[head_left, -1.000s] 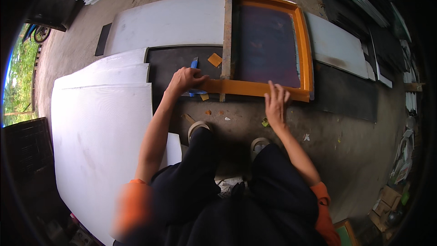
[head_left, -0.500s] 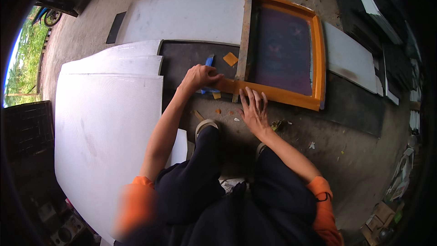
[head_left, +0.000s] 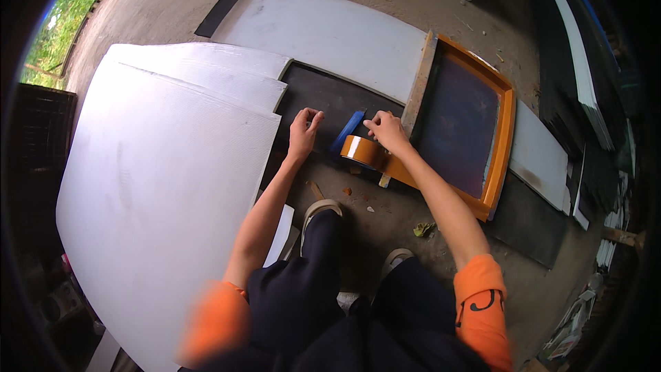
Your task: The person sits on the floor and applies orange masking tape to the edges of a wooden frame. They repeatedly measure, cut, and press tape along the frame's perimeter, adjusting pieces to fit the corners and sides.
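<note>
A roll of brown tape (head_left: 359,150) rests by the near left corner of a frame (head_left: 497,196) edged in orange-brown with a dark mesh panel. The tape's strip runs from the roll to the frame's near edge. Just above and to the right of the roll is my right hand (head_left: 390,131), its fingers pinched together. My left hand (head_left: 303,135) hovers over the black board (head_left: 330,93), to the roll's left, thumb and fingers drawn close. What either pinch holds, if anything, is too small to make out. Between the hands lies a blue strip-like piece (head_left: 349,131).
Large white ribbed sheets (head_left: 165,165) lie stacked at my left. Another white sheet (head_left: 317,27) is beyond the black board. A dark board (head_left: 530,217) sits right of the frame. Leaning sheets (head_left: 575,55) stand at the far right. A crumpled leaf (head_left: 423,229) is on the floor.
My left hand has come away from the frame's near left corner, leaving the tape roll there in sight. My right hand has moved from the near edge up beside the roll. The view has turned.
</note>
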Tool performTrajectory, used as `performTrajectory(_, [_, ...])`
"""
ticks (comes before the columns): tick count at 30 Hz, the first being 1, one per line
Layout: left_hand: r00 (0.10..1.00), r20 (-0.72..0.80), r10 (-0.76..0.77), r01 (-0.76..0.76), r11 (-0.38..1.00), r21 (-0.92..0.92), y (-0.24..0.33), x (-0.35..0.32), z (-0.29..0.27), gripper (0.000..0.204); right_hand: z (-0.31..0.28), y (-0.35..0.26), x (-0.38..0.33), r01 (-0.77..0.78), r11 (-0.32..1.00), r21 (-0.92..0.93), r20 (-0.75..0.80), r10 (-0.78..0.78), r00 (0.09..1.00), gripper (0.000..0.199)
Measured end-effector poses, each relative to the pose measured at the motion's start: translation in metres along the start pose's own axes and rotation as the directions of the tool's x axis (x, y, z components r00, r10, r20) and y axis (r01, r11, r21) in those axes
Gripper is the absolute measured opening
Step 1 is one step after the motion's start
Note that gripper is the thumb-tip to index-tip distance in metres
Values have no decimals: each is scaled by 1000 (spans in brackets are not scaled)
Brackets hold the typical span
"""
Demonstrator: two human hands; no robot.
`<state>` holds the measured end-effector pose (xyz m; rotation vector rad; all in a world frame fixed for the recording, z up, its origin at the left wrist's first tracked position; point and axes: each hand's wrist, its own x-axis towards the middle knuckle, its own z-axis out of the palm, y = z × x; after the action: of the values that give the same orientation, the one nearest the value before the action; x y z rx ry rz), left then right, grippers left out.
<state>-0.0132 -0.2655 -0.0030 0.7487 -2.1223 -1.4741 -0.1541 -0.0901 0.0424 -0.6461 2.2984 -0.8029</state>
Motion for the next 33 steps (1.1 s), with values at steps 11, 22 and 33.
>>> performTrajectory(11, [997,-44,-65,56,982,-179,3,7,-27,23,45,-39,35,-225,943,-244,-154,191,969,60])
performTrajectory(22, [977,213,30,33,957,-288,46,48,-10,22,-65,-10,-22,100,899,427,-723,272,635,26])
performTrajectory(33, [497,867,-31,-505,802,319,105,12,119,45,24,17,-157,-349,925,152,-337,380,861,30])
